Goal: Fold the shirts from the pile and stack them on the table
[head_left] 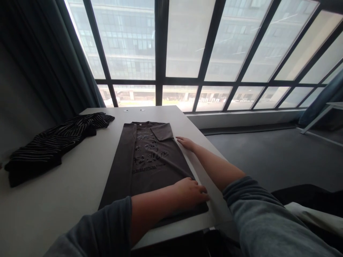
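Charcoal cloth, a T-shirt (152, 180) with dark lettering (150, 156) across its front, lay on the white table (83, 171), its collar (143, 123) at the far end and its hem at the near end. Its left side was turned inward in a long strip (122, 162), which partly covered the print, and on the right a short sleeve (162, 132) was folded in over the chest. The left hand (189, 191) rested on the shirt's near right corner, the forearm crossing above the near part of the cloth; its fingers were slightly bent and a little apart over the edge, but whether they gripped any cloth, I could not tell. Farther off, the right hand (187, 143) lay low along the shirt's right edge, just beyond the folded sleeve, fingers stretched out and clamped on nothing visible. Both forearms were bare below grey-blue sleeves (252, 203). On the far left of the table lay a crumpled black garment (59, 139) with pale stripes, well apart from the shirt. Past the table's far edge stood tall windows (184, 39) in dark frames, with a dark blue curtain (72, 67) at the left.
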### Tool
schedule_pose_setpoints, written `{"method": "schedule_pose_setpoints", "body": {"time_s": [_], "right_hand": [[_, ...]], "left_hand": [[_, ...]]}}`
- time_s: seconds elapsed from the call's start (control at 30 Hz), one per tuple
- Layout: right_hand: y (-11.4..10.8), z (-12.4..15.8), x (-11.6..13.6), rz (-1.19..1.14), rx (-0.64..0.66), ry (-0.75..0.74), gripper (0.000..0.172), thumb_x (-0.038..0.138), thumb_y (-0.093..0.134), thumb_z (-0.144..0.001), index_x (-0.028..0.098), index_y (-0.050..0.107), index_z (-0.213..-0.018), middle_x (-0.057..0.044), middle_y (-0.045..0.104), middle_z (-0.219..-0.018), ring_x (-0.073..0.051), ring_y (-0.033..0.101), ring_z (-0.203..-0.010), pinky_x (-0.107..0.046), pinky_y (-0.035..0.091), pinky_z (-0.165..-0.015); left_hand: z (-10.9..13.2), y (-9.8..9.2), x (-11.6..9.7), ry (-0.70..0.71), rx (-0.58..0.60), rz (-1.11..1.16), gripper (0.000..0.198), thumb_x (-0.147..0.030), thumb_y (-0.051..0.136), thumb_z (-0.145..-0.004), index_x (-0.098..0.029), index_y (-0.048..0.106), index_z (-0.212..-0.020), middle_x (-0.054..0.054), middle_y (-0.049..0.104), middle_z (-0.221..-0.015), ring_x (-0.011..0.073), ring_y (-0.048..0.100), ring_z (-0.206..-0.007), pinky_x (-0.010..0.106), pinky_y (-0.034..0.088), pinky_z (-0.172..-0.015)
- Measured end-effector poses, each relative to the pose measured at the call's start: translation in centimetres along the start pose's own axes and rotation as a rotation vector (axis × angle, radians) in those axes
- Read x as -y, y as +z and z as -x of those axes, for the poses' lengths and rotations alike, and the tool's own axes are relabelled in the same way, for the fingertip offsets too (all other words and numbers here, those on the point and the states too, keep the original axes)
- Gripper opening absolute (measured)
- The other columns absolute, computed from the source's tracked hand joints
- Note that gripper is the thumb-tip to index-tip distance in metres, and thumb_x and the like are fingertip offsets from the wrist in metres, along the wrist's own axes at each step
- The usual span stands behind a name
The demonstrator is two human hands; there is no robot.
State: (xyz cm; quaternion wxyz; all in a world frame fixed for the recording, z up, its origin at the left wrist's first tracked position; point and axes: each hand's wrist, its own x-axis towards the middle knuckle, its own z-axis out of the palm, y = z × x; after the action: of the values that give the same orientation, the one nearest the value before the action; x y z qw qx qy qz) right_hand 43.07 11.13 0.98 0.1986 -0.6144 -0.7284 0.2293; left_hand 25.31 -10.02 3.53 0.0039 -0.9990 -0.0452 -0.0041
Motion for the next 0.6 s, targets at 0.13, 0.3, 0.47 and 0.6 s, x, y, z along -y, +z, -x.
{"method": "schedule_pose_setpoints", "body": {"time_s": [0.13, 0.3, 0.47, 0.6], "right_hand": [[0.4, -6.6, 0.4, 0.027, 0.022, 0.022, 0.054, 0.045, 0.048, -0.105, 0.023, 0.060, -0.153, -0.007, 0.056, -0.154, -0.026, 0.052, -0.146, -0.039, 0.037, -0.127], [0.8, -11.4, 0.8, 0.059, 0.022, 0.062, 0.047, 0.036, 0.053, -0.102, 0.021, 0.068, -0.144, -0.009, 0.062, -0.147, -0.026, 0.056, -0.142, -0.035, 0.040, -0.124], [-0.2, -12.8, 2.2, 0.074, -0.039, 0.050, 0.046, 0.027, 0.044, -0.104, 0.019, 0.068, -0.143, -0.010, 0.065, -0.143, -0.023, 0.062, -0.136, -0.035, 0.045, -0.118], [-1.8, -13.8, 5.4, 0.086, -0.052, -0.043, 0.049, 0.025, 0.040, -0.107, 0.014, 0.064, -0.147, -0.011, 0.062, -0.148, -0.021, 0.060, -0.137, -0.031, 0.044, -0.118]], "left_hand": [[-0.6, -0.2, 0.9, 0.035, 0.013, -0.006, 0.021, -0.032, 0.064, -0.100, -0.028, 0.075, -0.118, 0.002, 0.074, -0.115, 0.0225, 0.066, -0.100, 0.035, 0.047, -0.073], [1.1, -0.6, 0.6, 0.060, -0.118, 0.001, 0.015, -0.033, 0.069, -0.099, -0.028, 0.075, -0.111, 0.002, 0.071, -0.122, 0.0227, 0.060, -0.109, 0.037, 0.043, -0.077], [3.3, -2.2, -0.3, 0.020, -0.215, -0.020, 0.013, -0.032, 0.061, -0.104, -0.026, 0.073, -0.105, 0.003, 0.072, -0.103, 0.0203, 0.059, -0.093, 0.039, 0.040, -0.079], [6.5, -4.9, -0.7, -0.025, -0.246, -0.028, 0.018, -0.030, 0.053, -0.108, -0.026, 0.070, -0.105, 0.003, 0.068, -0.103, 0.0190, 0.058, -0.084, 0.039, 0.039, -0.077]]}}
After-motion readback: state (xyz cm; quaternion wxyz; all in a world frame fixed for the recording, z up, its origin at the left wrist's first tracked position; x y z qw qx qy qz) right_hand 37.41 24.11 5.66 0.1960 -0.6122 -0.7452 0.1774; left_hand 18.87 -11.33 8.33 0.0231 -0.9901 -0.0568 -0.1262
